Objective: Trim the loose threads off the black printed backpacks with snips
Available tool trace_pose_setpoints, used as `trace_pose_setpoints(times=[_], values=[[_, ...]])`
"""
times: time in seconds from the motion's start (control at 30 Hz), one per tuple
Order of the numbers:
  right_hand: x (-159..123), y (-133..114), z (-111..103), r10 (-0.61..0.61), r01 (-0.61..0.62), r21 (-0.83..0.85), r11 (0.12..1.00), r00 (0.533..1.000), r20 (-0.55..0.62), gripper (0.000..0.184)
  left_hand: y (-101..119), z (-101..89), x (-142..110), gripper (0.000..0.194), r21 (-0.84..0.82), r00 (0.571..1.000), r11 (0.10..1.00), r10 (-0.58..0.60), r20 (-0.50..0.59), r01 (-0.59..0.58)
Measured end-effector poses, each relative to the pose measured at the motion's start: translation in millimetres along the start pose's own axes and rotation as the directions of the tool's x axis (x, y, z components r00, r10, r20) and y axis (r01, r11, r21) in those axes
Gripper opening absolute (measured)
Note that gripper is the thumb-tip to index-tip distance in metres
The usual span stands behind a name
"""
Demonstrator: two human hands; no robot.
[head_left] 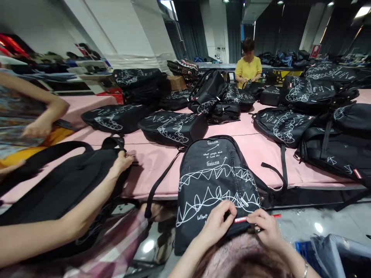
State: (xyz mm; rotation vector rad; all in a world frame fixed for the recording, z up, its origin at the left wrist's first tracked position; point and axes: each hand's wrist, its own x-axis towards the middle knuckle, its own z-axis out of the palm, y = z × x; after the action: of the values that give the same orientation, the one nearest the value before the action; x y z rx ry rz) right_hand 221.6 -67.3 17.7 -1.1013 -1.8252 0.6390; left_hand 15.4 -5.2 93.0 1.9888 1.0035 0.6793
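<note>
A black backpack point(216, 181) printed with white scribbles and the word "Success" lies at the table's near edge, its lower end toward me. My left hand point(220, 218) rests on its lower part, thumb and forefinger curled together by a small red-and-white label point(240, 220); anything between them is hidden. On the label's other side, my right hand point(265, 226) is closed, fingertips touching near the label's end. A slim red stick-like tool point(277, 216) pokes out behind that hand; its kind is unclear. A white zipper pull point(244, 202) lies just above the label.
Beside me on the left, a co-worker's hand point(123, 162) holds another black backpack point(72, 177). More printed backpacks point(174, 127) lie across the pink table point(156, 173), with others point(285, 123) at right. Across the table stands a person in yellow point(247, 71). A strap point(162, 181) hangs over the edge.
</note>
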Motion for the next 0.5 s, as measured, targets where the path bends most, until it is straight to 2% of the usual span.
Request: trace_pose_setpoints(times=[0.1,0.17,0.23,0.3,0.4,0.5], values=[[13,1,-25,0.141,-0.143,0.048,0.989,0.989,0.047,0.017,3,-1.5,-9,0.016,0.0,0.987,0.989,-0.147,-0.059,0.148],[21,3,-34,0.267,-0.267,0.014,0.963,0.964,0.003,0.021,1,-1.3,-16,0.022,-0.023,0.969,0.974,-0.224,-0.105,0.223],[32,9,-38,0.344,-0.345,-0.01,0.938,0.938,-0.047,0.027,-3,-1.7,-20,0.026,-0.053,0.962,0.973,-0.228,-0.151,0.223],[47,17,-37,0.374,-0.375,0.007,0.927,0.925,-0.07,0.025,-8,-3.4,-18,0.028,-0.059,0.963,0.981,-0.194,-0.189,0.186],[80,36,-33,0.401,-0.403,0.014,0.915,0.903,-0.153,0.021,-18,-7.7,2,0.046,-0.013,0.965,0.984,-0.177,-0.191,0.178],[120,57,-24,0.412,-0.426,-0.017,0.904,0.882,-0.229,0.023,-23,-10.1,41,0.041,0.125,0.969,0.967,-0.203,-0.137,0.221]])
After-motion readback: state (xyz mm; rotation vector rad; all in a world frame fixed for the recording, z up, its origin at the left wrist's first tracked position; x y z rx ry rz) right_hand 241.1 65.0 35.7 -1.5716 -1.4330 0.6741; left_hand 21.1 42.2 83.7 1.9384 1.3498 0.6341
